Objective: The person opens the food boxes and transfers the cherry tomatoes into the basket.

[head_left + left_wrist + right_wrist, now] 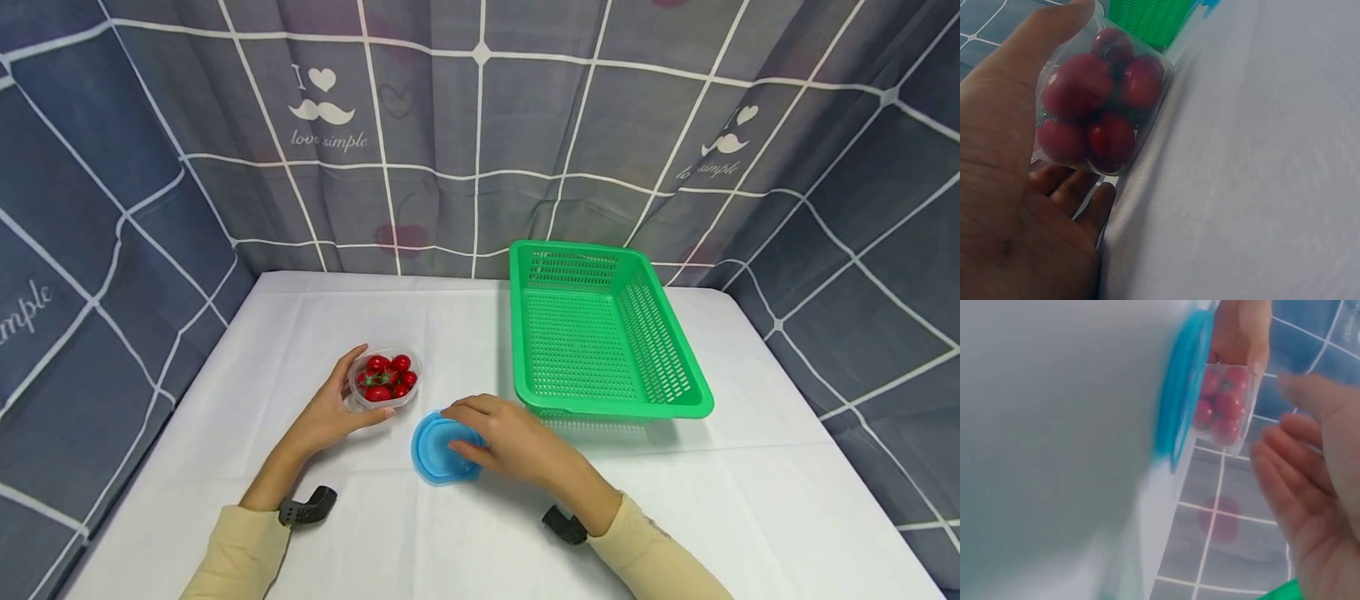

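Observation:
A small clear plastic container (412,397) filled with red cherry tomatoes (378,392) stands on the left part of the table. My left hand (330,412) holds it, thumb on the near side and fingers round the left and far sides; the left wrist view shows the tomatoes (1079,87) through its wall. To the right and nearer me lies a round blue lid (435,450). Over the lid's right edge hovers my right hand (502,437), fingers loosely bent with nothing between them. In the right wrist view, a gap separates this hand (1310,469) from the lid (1184,387).
A green perforated plastic basket (577,342) sits at the back right, beyond my right hand. White cloth (360,533) covers the table. Grey curtains (435,108) with white lines surround the table's back and sides.

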`<state>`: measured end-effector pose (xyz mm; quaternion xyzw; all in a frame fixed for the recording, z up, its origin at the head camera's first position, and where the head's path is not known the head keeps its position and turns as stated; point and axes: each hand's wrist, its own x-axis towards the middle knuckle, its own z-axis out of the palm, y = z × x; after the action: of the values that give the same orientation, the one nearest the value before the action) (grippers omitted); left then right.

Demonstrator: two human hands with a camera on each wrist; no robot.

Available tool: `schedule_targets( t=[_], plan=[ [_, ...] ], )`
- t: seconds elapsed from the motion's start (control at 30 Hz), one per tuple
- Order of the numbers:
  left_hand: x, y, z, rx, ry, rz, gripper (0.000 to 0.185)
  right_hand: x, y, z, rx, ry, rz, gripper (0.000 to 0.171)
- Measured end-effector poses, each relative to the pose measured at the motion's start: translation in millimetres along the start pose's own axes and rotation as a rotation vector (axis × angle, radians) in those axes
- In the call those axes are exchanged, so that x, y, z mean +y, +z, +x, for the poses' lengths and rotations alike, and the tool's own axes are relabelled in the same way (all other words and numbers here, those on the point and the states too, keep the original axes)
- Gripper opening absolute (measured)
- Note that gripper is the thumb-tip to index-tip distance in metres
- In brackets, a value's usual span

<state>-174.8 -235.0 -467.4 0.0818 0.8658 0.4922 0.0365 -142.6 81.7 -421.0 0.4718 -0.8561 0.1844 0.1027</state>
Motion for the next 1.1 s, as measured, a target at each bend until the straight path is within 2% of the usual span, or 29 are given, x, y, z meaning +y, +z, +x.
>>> schedule_targets(
  t=[0.23,0.47,0.73,1.1],
  plan=[
    [-1.2,-2.1,0.7,0.005,-0.01,0.012,0.114,-5,-4,20,0.033,0.108,-0.005,0.042],
    [-2.4,-1.3,2.5,-0.002,-0.002,-0.019,0.114,-5,-9,44,0.041,0.184,0.06,0.042],
    [-0.7,-0.1,1.8,-0.006,-0.001,-0.024,0.112,0,-14,70,0.098,0.204,0.102,0.04],
    [1.0,-0.3,-0.7,-0.006,0.011,-0.027,0.109,2,0,92,0.075,0.289,0.137,0.041]
  ],
)
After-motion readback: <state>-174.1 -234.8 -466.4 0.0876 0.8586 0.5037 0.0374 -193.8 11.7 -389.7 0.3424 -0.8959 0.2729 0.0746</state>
